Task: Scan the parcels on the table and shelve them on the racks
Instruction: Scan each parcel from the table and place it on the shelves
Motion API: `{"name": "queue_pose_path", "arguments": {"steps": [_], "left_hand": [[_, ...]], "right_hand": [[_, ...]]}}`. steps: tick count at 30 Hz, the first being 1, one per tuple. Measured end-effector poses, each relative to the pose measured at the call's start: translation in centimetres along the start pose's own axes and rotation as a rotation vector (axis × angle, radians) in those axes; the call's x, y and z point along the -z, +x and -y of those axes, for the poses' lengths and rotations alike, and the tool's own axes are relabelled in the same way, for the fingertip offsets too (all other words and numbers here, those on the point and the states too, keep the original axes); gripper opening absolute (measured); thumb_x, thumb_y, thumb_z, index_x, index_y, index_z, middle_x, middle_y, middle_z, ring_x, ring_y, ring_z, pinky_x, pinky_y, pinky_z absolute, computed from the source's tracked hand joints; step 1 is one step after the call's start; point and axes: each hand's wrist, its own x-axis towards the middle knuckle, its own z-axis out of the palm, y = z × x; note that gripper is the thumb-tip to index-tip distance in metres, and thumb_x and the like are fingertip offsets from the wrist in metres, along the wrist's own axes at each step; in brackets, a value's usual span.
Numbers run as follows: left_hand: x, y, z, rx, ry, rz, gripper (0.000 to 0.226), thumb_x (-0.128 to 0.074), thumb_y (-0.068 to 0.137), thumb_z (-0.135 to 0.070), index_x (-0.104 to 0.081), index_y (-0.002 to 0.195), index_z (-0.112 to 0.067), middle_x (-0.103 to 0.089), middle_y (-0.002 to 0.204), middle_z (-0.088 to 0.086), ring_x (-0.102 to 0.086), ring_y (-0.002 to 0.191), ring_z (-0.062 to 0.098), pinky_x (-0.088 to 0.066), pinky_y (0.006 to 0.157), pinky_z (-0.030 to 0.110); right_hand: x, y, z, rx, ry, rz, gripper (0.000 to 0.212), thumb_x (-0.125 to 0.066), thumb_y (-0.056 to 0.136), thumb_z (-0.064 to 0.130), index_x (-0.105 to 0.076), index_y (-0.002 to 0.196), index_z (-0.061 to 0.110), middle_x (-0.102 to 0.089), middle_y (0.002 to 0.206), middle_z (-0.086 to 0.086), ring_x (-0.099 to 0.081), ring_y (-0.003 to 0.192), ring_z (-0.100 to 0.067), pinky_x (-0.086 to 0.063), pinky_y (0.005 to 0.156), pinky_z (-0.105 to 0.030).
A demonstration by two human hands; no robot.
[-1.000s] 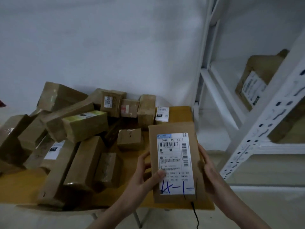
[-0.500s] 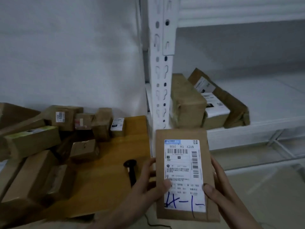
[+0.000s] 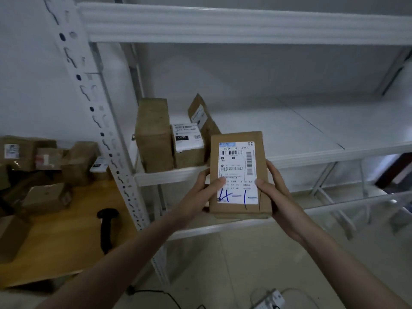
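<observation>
Two thumbs atop parcel (fingers behind)

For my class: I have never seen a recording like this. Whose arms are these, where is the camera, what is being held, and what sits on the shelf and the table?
There is no machine here. The camera is worn on a person's head and looks forward and down, so the two arms reaching in are that person's own. The left hand and the right hand hold a flat brown parcel between them, thumbs on its white label, which bears blue handwriting. Behind it stands a white metal rack; on its shelf, at the left end, three parcels stand together. On the left is a wooden table with more brown parcels and a black handheld scanner.
</observation>
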Motion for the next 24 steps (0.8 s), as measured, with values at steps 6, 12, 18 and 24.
{"name": "queue_pose_path", "arguments": {"steps": [6,12,18,24], "left_hand": [[-3.1,4.7,-3.4,0.005,0.028,0.034,0.059,-0.054,0.087,-0.057,-0.032,0.138,-0.039,-0.068,0.11,-0.013,-0.066,0.103,0.014,-0.055,0.085,0.043],[-5.2,6.4,-5.5,-0.023,0.226,0.04,0.066,-0.048,0.092,-0.056,-0.021,0.146,-0.028,-0.054,0.133,-0.002,-0.059,0.111,0.018,-0.051,0.095,0.047],[-5.0,7.1,-6.0,-0.066,0.374,-0.045,0.061,-0.046,0.097,-0.047,-0.021,0.146,-0.022,-0.047,0.138,0.001,-0.054,0.114,0.019,-0.051,0.092,0.042],[-3.8,8.0,-5.9,-0.115,0.517,-0.154,0.062,-0.053,0.096,-0.039,-0.026,0.145,-0.012,-0.059,0.12,0.0,-0.053,0.1,0.012,-0.044,0.08,0.026]], "right_hand": [[4.3,3.0,2.9,0.008,-0.054,-0.072,0.055,-0.06,0.089,0.033,-0.035,0.135,0.05,-0.071,0.11,0.007,-0.066,0.105,-0.018,-0.052,0.088,-0.041],[8.9,5.3,6.4,-0.015,-0.206,-0.104,0.047,-0.061,0.088,0.033,-0.045,0.13,0.046,-0.071,0.11,0.001,-0.067,0.099,-0.021,-0.053,0.08,-0.038],[12.6,9.7,11.6,0.022,-0.442,-0.205,0.054,-0.066,0.084,0.026,-0.047,0.133,0.035,-0.063,0.115,0.003,-0.066,0.091,-0.016,-0.051,0.07,-0.03],[9.7,17.4,12.6,0.036,-0.863,-0.135,0.078,-0.069,0.068,0.048,-0.035,0.139,0.049,-0.055,0.132,0.006,-0.053,0.119,-0.022,-0.041,0.104,-0.037]]}}
